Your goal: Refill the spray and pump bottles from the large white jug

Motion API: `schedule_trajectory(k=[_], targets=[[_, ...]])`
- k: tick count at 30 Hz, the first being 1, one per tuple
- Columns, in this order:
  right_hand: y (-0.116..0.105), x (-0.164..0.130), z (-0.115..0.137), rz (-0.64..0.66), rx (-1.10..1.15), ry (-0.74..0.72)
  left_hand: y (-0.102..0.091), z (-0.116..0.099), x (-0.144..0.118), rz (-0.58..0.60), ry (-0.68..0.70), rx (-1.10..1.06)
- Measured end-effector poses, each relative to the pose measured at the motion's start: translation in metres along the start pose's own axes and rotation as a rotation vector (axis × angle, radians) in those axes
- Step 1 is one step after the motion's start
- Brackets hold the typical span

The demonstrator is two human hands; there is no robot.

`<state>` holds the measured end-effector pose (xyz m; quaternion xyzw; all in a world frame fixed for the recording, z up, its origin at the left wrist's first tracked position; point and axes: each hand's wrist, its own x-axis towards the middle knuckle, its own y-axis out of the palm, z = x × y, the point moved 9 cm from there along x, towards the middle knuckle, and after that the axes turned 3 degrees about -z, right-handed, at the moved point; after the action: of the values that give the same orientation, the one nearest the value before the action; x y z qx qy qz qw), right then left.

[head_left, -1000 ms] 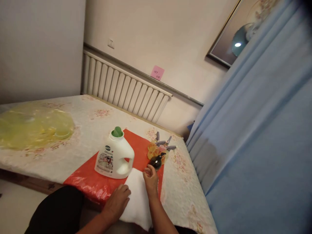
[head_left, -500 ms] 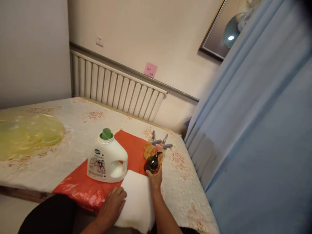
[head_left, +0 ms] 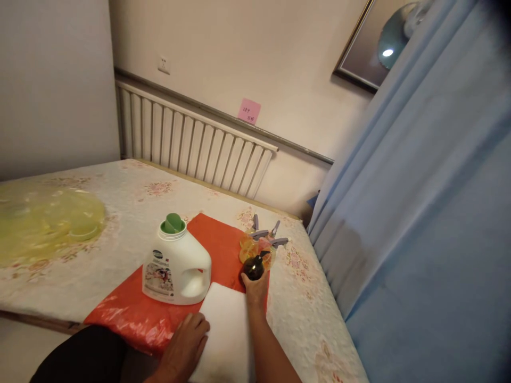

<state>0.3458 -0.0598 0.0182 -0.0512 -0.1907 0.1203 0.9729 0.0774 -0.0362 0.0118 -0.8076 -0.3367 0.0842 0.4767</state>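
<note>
My right hand (head_left: 255,287) is wrapped round a dark, round pump bottle (head_left: 254,268) with a black spout, at the right side of the red plastic sheet (head_left: 219,242). Its underside is hidden by my fingers. My left hand (head_left: 190,335) lies with fingers stretched along the left edge of a white, flat, block-like pad (head_left: 225,324). Between and beyond my hands stands a white detergent jug (head_left: 175,271) with a green cap (head_left: 173,223) in its mouth. Just behind the pump bottle are several clear, orange-patterned items with grey handle-like tops (head_left: 261,234).
A floral cloth (head_left: 120,213) covers the bed-like surface. Translucent yellow plastic (head_left: 72,218) lies at the left. A radiator (head_left: 191,138) runs along the wall, which carries a pink note (head_left: 249,111). A blue curtain (head_left: 419,213) hangs at the right.
The view has shifted slightly, so most things appear a little further right. Both hands keep nearly the same places, and the pump bottle stays in my right hand.
</note>
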Motion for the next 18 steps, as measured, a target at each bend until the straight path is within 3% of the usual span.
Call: schedule_trajectory(k=[7, 12, 16, 18], targets=[[-0.008, 0.001, 0.006, -0.042, -0.08, 0.045, 0.001, 0.002, 0.0, -0.039, 0.013, 0.015], [-0.015, -0.003, 0.029, 0.026, -0.038, 0.036, -0.002, 0.003, 0.001, -0.066, 0.005, -0.057], [-0.022, -0.015, 0.056, 0.116, 0.011, 0.018, -0.013, 0.003, 0.015, -0.176, -0.062, -0.371], [-0.025, -0.026, 0.07, 0.171, 0.045, 0.015, -0.012, 0.007, 0.027, -0.173, -0.201, -0.659]])
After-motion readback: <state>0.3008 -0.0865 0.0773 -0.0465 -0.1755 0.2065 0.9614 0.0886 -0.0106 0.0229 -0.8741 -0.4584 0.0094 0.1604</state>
